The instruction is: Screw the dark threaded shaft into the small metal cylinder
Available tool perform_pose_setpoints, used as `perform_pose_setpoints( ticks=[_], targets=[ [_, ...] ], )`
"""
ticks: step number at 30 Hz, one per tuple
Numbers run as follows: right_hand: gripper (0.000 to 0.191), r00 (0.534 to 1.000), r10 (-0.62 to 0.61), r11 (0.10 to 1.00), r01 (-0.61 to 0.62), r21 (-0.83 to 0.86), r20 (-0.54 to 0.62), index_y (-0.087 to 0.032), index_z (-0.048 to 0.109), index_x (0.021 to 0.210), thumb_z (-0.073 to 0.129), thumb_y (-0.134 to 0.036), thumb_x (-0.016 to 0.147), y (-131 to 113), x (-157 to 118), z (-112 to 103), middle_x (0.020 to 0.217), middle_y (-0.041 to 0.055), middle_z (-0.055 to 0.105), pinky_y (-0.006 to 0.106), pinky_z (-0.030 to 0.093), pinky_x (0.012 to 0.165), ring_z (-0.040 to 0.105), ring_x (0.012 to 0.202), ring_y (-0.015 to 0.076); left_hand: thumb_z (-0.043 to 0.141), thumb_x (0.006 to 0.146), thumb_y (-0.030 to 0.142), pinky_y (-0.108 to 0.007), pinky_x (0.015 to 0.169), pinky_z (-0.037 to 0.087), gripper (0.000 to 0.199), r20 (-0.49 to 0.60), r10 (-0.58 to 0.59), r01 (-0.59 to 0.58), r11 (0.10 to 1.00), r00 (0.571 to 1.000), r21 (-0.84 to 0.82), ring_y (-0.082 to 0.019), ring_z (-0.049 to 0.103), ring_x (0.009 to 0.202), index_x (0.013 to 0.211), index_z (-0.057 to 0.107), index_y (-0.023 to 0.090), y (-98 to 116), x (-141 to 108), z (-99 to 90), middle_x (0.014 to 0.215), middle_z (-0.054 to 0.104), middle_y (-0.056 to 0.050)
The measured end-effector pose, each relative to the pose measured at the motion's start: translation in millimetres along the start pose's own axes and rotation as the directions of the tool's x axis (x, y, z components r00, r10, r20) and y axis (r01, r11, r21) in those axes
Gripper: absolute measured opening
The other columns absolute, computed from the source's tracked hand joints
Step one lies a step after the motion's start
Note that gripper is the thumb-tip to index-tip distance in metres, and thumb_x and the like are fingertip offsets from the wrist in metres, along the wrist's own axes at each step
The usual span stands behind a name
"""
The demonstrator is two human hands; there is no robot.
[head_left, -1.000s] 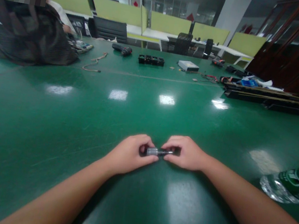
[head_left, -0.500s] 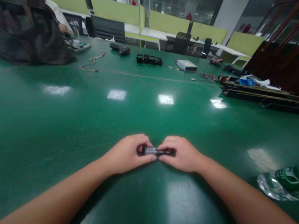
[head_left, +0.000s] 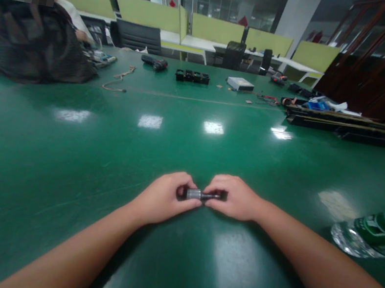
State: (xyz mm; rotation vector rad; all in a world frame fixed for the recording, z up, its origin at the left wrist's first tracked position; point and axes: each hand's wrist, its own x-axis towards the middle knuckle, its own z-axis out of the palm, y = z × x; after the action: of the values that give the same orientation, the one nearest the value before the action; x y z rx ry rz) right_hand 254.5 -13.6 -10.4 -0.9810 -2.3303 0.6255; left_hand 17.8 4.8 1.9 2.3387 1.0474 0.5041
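Observation:
Between my two hands lies a small dark cylindrical object with a grey middle band (head_left: pixel 194 194), held sideways low over the green table (head_left: pixel 191 149). My left hand (head_left: pixel 161 198) is closed around its left end, with thumb and forefinger on either side of the wider part. At the thinner dark right end, my right hand (head_left: pixel 237 199) pinches with thumb and fingertips. Both sets of fingertips nearly meet at the middle. The fingers partly hide both ends, so its exact kind cannot be made out.
A water bottle with a green label (head_left: pixel 378 231) lies at the right. Farther back are a black fan unit (head_left: pixel 192 77), a metal drive box (head_left: pixel 240 84), a cord (head_left: pixel 118 79), a power tool (head_left: pixel 154 63) and dark strips (head_left: pixel 351 128). A large dark bag (head_left: pixel 34 46) stands left, by a person.
My hands and the dark cylindrical object stay almost in place. The person at the far left has shifted slightly to the left.

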Motion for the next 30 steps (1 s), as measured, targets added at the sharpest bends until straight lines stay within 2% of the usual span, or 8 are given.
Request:
perform_pose_setpoints(
  ticks=[30],
  targets=[
    [0.012,1.0,0.012,0.999,-0.012,-0.032,-0.012,-0.017,0.075,0.091,0.074,-0.021,0.08,-0.8,-1.2,-3.6,0.082,0.0044,0.07,0.027,0.046,0.07,0.063,0.075,0.016,0.07,0.082,0.043,-0.027,0.062,0.039,0.024,0.018,-0.004,0.004,1.0,1.0,0.006,-0.017,0.057,0.07,0.089,0.068,0.02,0.3,-0.6,0.2,0.079,0.063,-0.001]
  ],
)
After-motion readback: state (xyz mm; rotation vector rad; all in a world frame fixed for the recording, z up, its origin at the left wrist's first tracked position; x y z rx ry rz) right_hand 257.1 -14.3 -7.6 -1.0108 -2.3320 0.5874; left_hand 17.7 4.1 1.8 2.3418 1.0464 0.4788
